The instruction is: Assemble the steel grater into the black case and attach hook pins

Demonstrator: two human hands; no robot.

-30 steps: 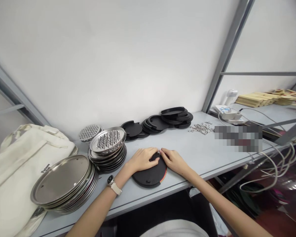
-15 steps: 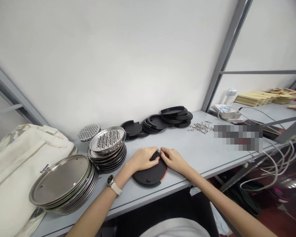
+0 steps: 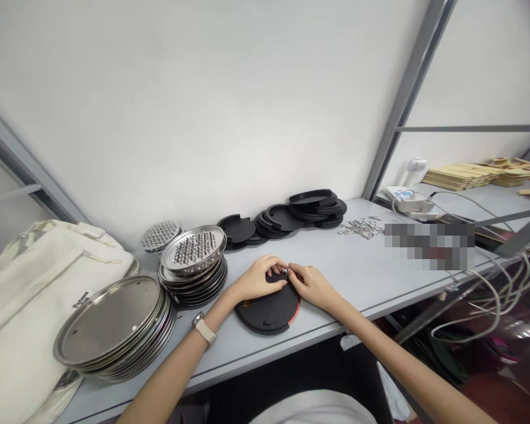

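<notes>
A black round plate [image 3: 265,309] lies on the table with a red-edged piece showing along its right rim. My left hand [image 3: 259,278] curves over its upper left part, fingertips at the far edge and thumb laid across the top, gripping the plate. At that far edge, my right hand [image 3: 308,284] pinches a small bent metal wire hook [image 3: 285,271], partly hidden by the fingertips. Farther right is a loose pile of similar wire hooks [image 3: 361,227]. More black round plates [image 3: 287,217] are heaped along the wall.
Round metal graters [image 3: 194,248] are stacked left of the plate, beside a stack of round metal discs [image 3: 110,321]. A cream cloth bag [image 3: 30,294] lies far left. On the right are a white device [image 3: 413,202], cables [image 3: 490,321] and wooden pieces [image 3: 461,175].
My left fingers have shifted up and parted from the thumb, uncovering more of the plate's left side and the hook. My right hand stays pinched at the far edge.
</notes>
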